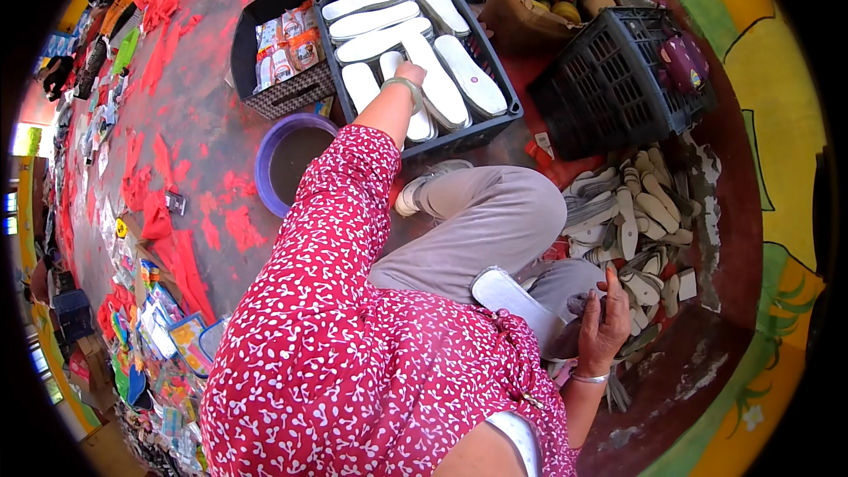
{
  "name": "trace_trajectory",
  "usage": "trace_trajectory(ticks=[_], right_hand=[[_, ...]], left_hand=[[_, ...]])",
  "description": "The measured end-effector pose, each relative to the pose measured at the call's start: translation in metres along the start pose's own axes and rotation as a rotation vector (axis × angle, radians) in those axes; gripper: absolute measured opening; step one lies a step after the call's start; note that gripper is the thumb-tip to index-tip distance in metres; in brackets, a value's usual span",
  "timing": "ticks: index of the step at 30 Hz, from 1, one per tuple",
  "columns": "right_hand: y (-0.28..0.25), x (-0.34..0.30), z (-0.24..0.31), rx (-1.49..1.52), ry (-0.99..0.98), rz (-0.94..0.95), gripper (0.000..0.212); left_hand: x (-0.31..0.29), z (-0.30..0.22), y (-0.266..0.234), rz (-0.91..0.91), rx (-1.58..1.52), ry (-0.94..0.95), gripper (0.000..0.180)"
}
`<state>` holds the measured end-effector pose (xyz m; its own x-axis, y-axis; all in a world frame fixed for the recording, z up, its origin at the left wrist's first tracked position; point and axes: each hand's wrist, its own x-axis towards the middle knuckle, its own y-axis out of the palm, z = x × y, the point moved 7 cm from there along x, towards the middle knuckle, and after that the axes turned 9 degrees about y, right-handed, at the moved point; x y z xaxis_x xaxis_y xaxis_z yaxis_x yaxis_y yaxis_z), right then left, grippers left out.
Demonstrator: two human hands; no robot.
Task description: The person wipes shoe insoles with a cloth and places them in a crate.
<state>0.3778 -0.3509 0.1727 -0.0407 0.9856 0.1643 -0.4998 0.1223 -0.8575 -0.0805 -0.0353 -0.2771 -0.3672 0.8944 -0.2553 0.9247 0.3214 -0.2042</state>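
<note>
Stretched forward, my left hand [408, 75] is closed over a white shoe insole [419, 126] in the black crate [512, 106]; my forearm hides part of it, and the fingertips show only in part. White insoles [380, 40] lie in stacks around that hand, some lengthwise, some crosswise. My right hand [603, 322] is raised beside my right knee, fingers apart and pointing up, with nothing clearly in it. Close to its thumb is a small dark grey patch that I cannot make out. A white insole [511, 296] rests on my lap, left of this hand.
A heap of loose grey and beige insoles [654, 203] lies at the right, by the wall. Behind it stands an empty-looking black crate [592, 79]. A purple basin [265, 168], a patterned box of packets [296, 93] and a cardboard box [508, 13] surround the insole crate.
</note>
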Motion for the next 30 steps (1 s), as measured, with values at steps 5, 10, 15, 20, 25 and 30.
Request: trace_trajectory(ticks=[5, 10, 15, 20, 25, 30], right_hand=[[0.006, -0.019, 0.008, 0.063, 0.058, -0.048, 0.039], [0.010, -0.020, 0.008, 0.101, 0.110, 0.017, 0.038], [0.014, -0.018, 0.002, 0.171, 0.157, 0.028, 0.036], [0.015, -0.024, 0.002, 0.168, 0.141, 0.014, 0.035], [0.017, -0.026, 0.001, 0.242, 0.199, 0.033, 0.034], [0.020, -0.026, -0.005, 0.275, 0.253, 0.050, 0.031]], left_hand=[[-0.078, -0.112, 0.014, -0.015, 0.298, -0.047, 0.026], [-0.086, -0.116, 0.006, 0.006, 0.592, -0.087, 0.030], [-0.096, -0.143, 0.018, 0.152, 0.835, 0.020, 0.030], [-0.098, -0.143, 0.027, 0.301, 1.076, 0.190, 0.029], [-0.090, -0.123, 0.031, 0.250, 0.961, 0.062, 0.031], [-0.082, -0.111, 0.040, 0.319, 1.041, 0.115, 0.029]])
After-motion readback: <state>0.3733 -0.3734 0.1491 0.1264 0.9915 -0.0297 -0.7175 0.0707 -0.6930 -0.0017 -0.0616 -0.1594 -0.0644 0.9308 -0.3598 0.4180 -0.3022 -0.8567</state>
